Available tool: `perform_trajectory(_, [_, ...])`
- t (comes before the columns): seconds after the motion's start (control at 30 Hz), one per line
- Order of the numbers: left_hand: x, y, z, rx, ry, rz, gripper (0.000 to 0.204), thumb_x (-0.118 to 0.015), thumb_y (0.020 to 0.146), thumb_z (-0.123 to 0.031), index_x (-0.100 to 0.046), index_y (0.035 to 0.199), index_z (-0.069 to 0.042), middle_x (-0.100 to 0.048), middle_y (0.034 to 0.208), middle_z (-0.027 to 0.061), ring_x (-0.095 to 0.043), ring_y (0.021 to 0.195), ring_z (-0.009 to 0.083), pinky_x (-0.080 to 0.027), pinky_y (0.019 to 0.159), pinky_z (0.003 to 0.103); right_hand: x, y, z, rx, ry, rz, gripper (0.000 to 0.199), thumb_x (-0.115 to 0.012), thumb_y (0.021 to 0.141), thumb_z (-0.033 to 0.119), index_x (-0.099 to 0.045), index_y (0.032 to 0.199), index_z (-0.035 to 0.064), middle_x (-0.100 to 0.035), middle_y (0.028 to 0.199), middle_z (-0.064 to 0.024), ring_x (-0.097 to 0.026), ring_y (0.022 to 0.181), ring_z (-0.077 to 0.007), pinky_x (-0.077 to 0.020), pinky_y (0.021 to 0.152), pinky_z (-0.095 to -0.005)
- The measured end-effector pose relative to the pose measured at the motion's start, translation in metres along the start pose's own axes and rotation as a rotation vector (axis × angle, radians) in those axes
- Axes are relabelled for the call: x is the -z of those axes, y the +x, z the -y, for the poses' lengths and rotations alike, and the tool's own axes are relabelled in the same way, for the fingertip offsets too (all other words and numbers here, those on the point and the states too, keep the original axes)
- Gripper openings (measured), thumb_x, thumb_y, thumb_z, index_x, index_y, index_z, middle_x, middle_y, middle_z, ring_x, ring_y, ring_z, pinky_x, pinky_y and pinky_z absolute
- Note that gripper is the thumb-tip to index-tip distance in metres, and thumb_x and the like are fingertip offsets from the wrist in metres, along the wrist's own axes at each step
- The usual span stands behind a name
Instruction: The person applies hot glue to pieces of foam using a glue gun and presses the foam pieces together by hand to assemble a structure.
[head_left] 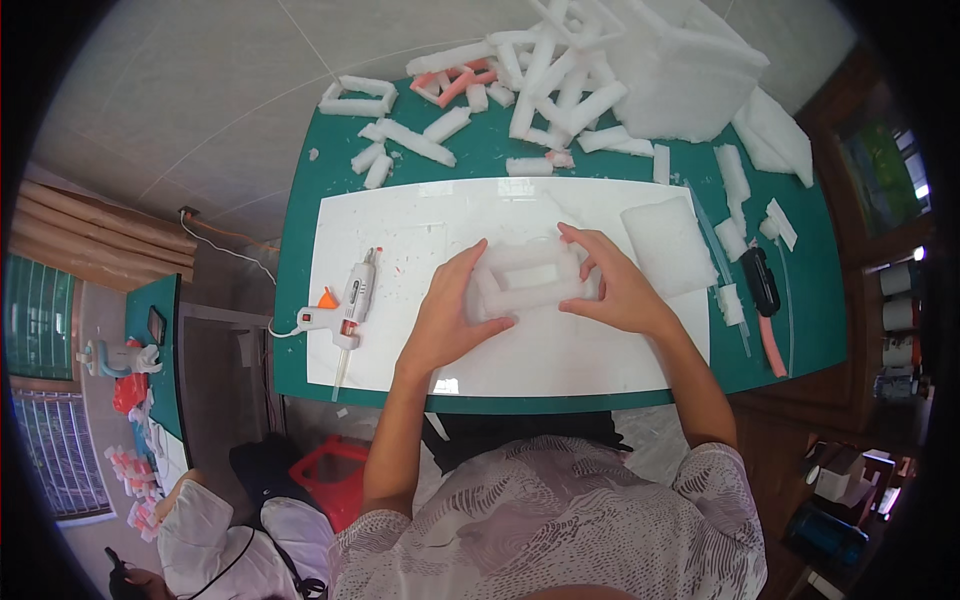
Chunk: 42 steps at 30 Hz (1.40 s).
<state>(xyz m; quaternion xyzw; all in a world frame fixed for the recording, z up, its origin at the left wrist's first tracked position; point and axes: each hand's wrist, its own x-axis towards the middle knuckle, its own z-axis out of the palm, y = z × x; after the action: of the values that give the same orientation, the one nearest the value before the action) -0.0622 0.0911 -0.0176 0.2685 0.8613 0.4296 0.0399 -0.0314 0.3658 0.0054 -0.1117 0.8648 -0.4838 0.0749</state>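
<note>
Between my two hands is a small rectangular frame of white foam strips point(540, 296) with an open middle, over the white board point(400, 215). My left hand point(446, 315) grips its left end, thumb at the near side and fingers toward the far side. On the opposite end, my right hand point(625, 287) has its thumb at the near corner and its fingers curled at the far corner. Whether the frame rests on the board or is slightly raised, I cannot tell. A white glue gun point(356, 296) with an orange trigger lies left of my left hand.
A foam sheet point(670, 245) lies on the board's right side. Beyond it are a black-and-pink cutting tool point(762, 283) and clear glue sticks point(735, 275). Foam strips, frames and a large foam block point(690, 75) crowd the green table's point(300, 260) far side. Someone in white point(230, 545) is at lower left.
</note>
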Motion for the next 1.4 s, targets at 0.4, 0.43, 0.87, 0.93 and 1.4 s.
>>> perform_trajectory(0.4, [-0.007, -0.005, 0.028, 0.068, -0.248, -0.177, 0.096, -0.09, 0.065, -0.015, -0.044, 0.15, -0.007, -0.052, 0.145, 0.01, -0.052, 0.124, 0.0204, -0.046, 0.078, 0.029, -0.002, -0.002, -0.032, 0.105, 0.021, -0.059, 0.087, -0.081, 0.08, 0.016, -0.037, 0.155, 0.009, -0.059, 0.135, -0.0142, -0.059, 0.113, -0.0252, -0.0537, 0.087, -0.036])
perform_trajectory(0.43, [-0.005, -0.01, 0.034, 0.132, -0.3, -0.206, 0.096, -0.089, 0.066, -0.014, -0.043, 0.15, -0.007, -0.05, 0.146, 0.0097, -0.048, 0.129, 0.0223, -0.047, 0.087, 0.031, -0.004, 0.001, -0.033, 0.084, 0.024, -0.089, 0.087, -0.081, 0.08, 0.016, -0.037, 0.155, 0.009, -0.059, 0.135, -0.0142, -0.059, 0.113, -0.0252, -0.0537, 0.087, -0.036])
perform_trajectory(0.87, [0.061, -0.041, 0.008, 0.102, -0.779, -0.284, 0.095, -0.085, 0.075, -0.024, -0.036, 0.154, -0.005, -0.041, 0.15, 0.0135, -0.056, 0.121, 0.0232, -0.051, 0.087, 0.034, -0.02, -0.007, -0.041, 0.234, -0.295, -0.187, 0.039, -0.064, 0.091, 0.002, -0.06, 0.129, 0.0035, -0.064, 0.116, -0.0155, -0.059, 0.113, -0.0333, -0.0485, 0.098, -0.0423])
perform_trajectory(0.93, [0.068, -0.048, 0.013, 0.076, -0.846, -0.324, 0.097, -0.086, 0.076, -0.026, -0.034, 0.155, -0.006, -0.043, 0.148, 0.0141, -0.055, 0.122, 0.0246, -0.05, 0.086, 0.033, -0.022, -0.006, -0.042, 0.254, -0.31, -0.199, 0.038, -0.064, 0.091, 0.002, -0.061, 0.128, 0.0033, -0.064, 0.116, -0.0154, -0.059, 0.112, -0.0329, -0.0491, 0.096, -0.0418])
perform_trajectory(1.4, [0.077, -0.076, 0.015, 0.184, -0.487, -0.031, 0.096, -0.089, 0.069, -0.026, -0.042, 0.15, -0.002, -0.049, 0.14, 0.0121, -0.046, 0.132, 0.0222, -0.041, 0.106, 0.038, -0.019, -0.007, -0.043, 0.295, -0.261, -0.366, 0.028, -0.06, 0.091, 0.0, -0.065, 0.118, 0.0041, -0.065, 0.102, -0.0162, -0.063, 0.098, -0.0347, -0.0514, 0.087, -0.0423])
